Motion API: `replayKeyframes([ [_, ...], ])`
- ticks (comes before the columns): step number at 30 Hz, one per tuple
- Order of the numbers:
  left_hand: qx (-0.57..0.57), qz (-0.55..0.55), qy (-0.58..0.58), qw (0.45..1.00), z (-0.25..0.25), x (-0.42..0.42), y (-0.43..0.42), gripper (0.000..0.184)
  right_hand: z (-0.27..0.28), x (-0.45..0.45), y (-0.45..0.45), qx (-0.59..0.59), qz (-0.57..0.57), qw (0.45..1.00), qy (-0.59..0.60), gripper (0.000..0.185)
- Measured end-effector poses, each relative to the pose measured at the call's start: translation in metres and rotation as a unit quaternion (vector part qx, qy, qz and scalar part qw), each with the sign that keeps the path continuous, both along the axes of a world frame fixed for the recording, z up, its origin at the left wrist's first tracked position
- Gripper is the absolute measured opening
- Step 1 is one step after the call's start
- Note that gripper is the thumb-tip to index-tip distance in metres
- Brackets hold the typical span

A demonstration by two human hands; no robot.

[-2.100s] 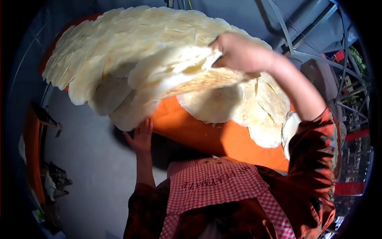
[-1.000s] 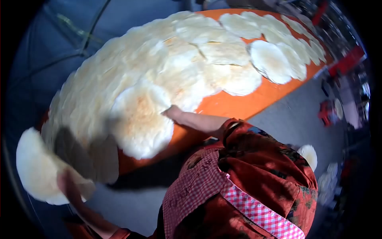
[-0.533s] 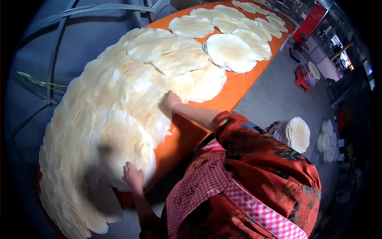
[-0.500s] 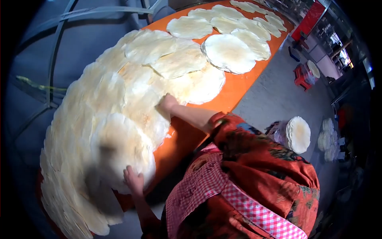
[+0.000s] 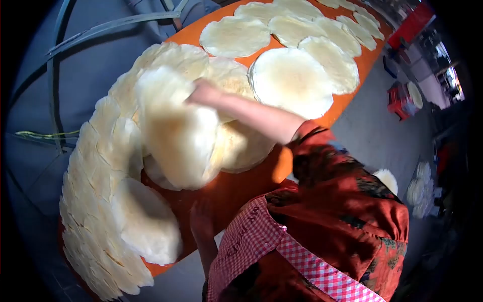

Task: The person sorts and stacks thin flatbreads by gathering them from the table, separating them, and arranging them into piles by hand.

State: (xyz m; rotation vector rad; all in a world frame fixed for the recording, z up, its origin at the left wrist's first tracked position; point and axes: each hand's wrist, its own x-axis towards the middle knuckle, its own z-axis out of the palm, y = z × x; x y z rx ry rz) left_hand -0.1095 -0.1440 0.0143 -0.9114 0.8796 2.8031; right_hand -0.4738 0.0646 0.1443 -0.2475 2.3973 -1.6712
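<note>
Left hand (image 5: 202, 219) open in shadow, right hand (image 5: 203, 93) gripping a raised flatbread (image 5: 177, 132).
Overlapping flatbreads (image 5: 86, 186) lie farthest left on the orange table (image 5: 236, 190); the raised flatbread, blurred, hangs beyond the left hand, its edge in the right's closed fingers; rightward lies a pale round stack (image 5: 291, 80).

Single head-worn view, looking forward and steeply down from above wearer's own apron (image 5: 246, 241), which fills 6 o'clock. Wearer's red sleeve (image 5: 352, 186) close to lens around 4 o'clock. Wide, round-edged view, dark at rim, lines bowed. Orange table (image 5: 344, 104) at close range, slanting from 7 to 1 o'clock, far end receding toward 1. Floor (image 5: 357, 138) shows near 3 o'clock, grey sheeting (image 5: 103, 65) at 10.
</note>
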Motion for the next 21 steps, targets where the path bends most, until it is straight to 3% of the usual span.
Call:
replayKeyframes([
  [2,0.021,-0.018,0.029,0.999,0.016,-0.042,0.039,0.034,-0.029,-0.047,0.067,0.064,-0.052,0.997,-0.010,0.042],
  [3,0.026,-0.032,0.044,0.998,0.016,-0.062,0.054,0.033,-0.019,-0.048,0.098,0.222,0.025,0.972,0.080,0.044],
  [4,0.031,-0.047,0.059,0.997,0.014,-0.080,0.068,0.033,-0.060,-0.073,0.120,0.274,0.022,0.959,0.073,0.046],
  [6,0.024,-0.070,0.038,0.997,0.011,-0.108,0.091,0.032,-0.046,-0.031,0.129,0.399,-0.160,0.883,0.188,0.052],
  [7,0.020,-0.079,0.030,0.996,0.009,-0.120,0.099,0.031,-0.039,-0.025,0.132,0.368,-0.009,0.893,0.257,0.063],
  [8,0.037,-0.068,0.040,0.996,0.007,-0.127,0.108,0.031,-0.067,-0.019,0.125,0.275,0.087,0.895,0.342,0.079],
  [10,0.012,-0.084,0.052,0.995,0.010,-0.142,0.125,0.030,-0.075,0.038,0.108,0.331,0.193,0.853,0.354,0.100],
  [11,-0.002,-0.094,0.058,0.994,0.012,-0.144,0.130,0.030,-0.087,0.048,0.104,0.397,0.245,0.808,0.359,0.098],
  [13,-0.017,-0.079,0.032,0.996,0.012,-0.144,0.135,0.030,-0.103,0.042,0.099,0.406,0.264,0.812,0.325,0.086],
  [16,-0.041,-0.060,-0.017,0.997,0.024,-0.131,0.136,0.030,-0.109,0.026,0.104,0.405,0.204,0.787,0.418,0.070],
  [19,-0.167,-0.029,-0.122,0.978,0.023,-0.109,0.129,0.029,-0.108,0.018,0.104,0.372,0.167,0.769,0.492,0.049],
  [20,-0.221,-0.010,-0.166,0.961,0.018,-0.101,0.127,0.029,-0.112,0.011,0.101,0.355,0.171,0.774,0.495,0.033],
  [21,-0.197,0.036,-0.174,0.964,0.010,-0.094,0.122,0.029,-0.118,-0.003,0.097,0.340,0.187,0.758,0.525,0.021],
])
